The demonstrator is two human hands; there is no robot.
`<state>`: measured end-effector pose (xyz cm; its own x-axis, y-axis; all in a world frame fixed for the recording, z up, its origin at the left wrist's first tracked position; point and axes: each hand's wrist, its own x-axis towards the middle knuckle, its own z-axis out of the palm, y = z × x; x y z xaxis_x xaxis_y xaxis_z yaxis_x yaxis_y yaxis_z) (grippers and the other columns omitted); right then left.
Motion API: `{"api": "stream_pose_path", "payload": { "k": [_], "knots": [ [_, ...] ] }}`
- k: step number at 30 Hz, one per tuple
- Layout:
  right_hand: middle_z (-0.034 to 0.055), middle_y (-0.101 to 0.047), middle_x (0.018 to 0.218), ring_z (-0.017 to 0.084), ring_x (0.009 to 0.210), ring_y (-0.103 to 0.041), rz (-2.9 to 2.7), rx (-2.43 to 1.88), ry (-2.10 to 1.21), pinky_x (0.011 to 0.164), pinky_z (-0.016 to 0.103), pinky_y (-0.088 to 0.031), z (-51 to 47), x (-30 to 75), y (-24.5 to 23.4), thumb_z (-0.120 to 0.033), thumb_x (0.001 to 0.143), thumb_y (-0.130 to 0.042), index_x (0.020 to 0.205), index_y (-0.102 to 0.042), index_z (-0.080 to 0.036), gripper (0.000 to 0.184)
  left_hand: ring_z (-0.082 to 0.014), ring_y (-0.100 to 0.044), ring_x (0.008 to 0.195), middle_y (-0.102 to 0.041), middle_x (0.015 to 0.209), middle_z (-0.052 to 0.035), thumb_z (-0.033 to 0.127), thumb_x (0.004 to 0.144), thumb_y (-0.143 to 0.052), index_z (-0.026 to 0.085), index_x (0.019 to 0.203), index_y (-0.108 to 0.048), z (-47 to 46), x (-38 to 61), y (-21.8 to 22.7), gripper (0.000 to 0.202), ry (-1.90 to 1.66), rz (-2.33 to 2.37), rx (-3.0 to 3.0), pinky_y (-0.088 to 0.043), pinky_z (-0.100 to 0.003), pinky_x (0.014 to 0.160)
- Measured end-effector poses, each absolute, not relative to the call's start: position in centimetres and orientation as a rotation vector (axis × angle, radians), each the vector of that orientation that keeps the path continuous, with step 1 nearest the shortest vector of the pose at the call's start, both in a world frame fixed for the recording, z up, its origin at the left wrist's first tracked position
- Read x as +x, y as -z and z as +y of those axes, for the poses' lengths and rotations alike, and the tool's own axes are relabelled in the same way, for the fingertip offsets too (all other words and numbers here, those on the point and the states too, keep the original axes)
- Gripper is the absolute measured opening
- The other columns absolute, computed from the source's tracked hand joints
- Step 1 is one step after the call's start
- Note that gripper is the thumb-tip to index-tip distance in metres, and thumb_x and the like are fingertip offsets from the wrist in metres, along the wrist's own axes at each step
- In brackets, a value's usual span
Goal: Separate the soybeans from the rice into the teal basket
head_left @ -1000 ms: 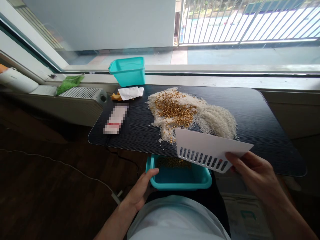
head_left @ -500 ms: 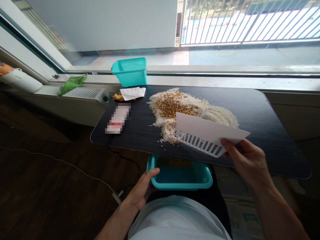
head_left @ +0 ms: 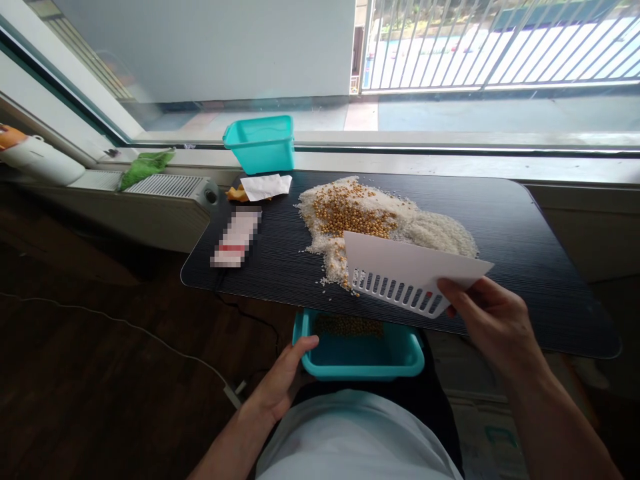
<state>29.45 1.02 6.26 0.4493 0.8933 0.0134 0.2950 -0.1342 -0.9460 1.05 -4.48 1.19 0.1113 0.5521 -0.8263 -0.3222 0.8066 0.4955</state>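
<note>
A pile of white rice mixed with yellow soybeans [head_left: 370,217] lies on a black table mat [head_left: 525,227]. My right hand [head_left: 493,323] is closed on the right end of a white slotted card [head_left: 407,273], whose lower slotted edge rests at the near side of the pile. My left hand [head_left: 283,380] grips the left rim of a teal bin [head_left: 360,360] held on my lap below the table's front edge. Soybeans lie inside that bin.
A second teal bin [head_left: 260,143] stands at the back by the window. A white paper [head_left: 263,187] over something orange and a blurred pink-and-white packet [head_left: 235,237] lie left of the pile. A radiator [head_left: 150,187] with a green cloth is further left.
My right hand brought the slotted card from over the table's front edge up and left into the near side of the grain pile. The left hand and lap bin stayed put.
</note>
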Motion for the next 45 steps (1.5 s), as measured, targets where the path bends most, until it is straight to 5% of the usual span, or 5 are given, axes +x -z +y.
{"api": "stream_pose_path", "payload": {
  "k": [8, 25, 45],
  "knots": [
    [-0.0012, -0.062, 0.056, 0.016, 0.05, -0.054, -1.071, -1.691, -0.745, 0.046, 0.029, -0.044, 0.9, 29.6, -6.4, -0.048, 0.067, -0.08, 0.07, -0.072, -0.022, 0.027, -0.0306, -0.073, 0.102, -0.08, 0.106, -0.0133, 0.038, 0.078, -0.073, 0.014, 0.106, -0.068, -4.3, 1.2, -1.4, 0.037, -0.653, 1.31, 0.191, -0.058, -0.034, 0.077],
    [0.0001, -0.072, 0.068, 0.017, 0.057, -0.061, -1.052, -1.724, -0.824, 0.05, 0.028, -0.05, -0.7, 31.4, -5.8, -0.052, 0.068, -0.085, 0.083, -0.079, -0.023, 0.033, -0.0299, -0.073, 0.103, -0.08, 0.107, -0.0121, 0.039, 0.076, -0.076, 0.015, 0.106, -0.07, -4.4, 1.0, -1.0, 0.039, -0.674, 1.303, 0.199, -0.056, -0.031, 0.073],
    [-0.0011, -0.071, 0.066, 0.014, 0.056, -0.057, -1.041, -1.594, -0.873, 0.051, 0.025, -0.049, -0.4, 27.9, -7.0, -0.041, 0.074, -0.082, 0.08, -0.079, -0.023, 0.019, -0.0321, -0.071, 0.109, -0.079, 0.11, -0.0119, 0.04, 0.074, -0.077, 0.016, 0.111, -0.069, -4.4, 0.7, -0.8, 0.044, -0.685, 1.32, 0.183, -0.056, -0.034, 0.077]
  ]
}}
